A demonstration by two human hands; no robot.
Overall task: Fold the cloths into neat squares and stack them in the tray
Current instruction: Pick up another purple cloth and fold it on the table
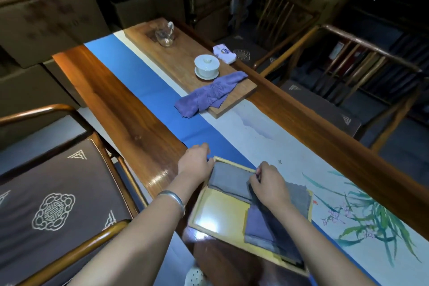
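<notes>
The left hand (196,161) grips the tray (217,222) rim to steady it while the right hand (269,184) pinches the grey cloth (229,181), squaring it inside.

One head-worn wide view looks forward and steeply down, close over the worktop (130,123), which runs away toward 1 o'clock.

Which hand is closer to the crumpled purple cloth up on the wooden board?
The left hand. It rests at the tray's far corner, below the purple cloth. The right hand sits nearer the person, pinching a grey cloth in the tray.
</notes>
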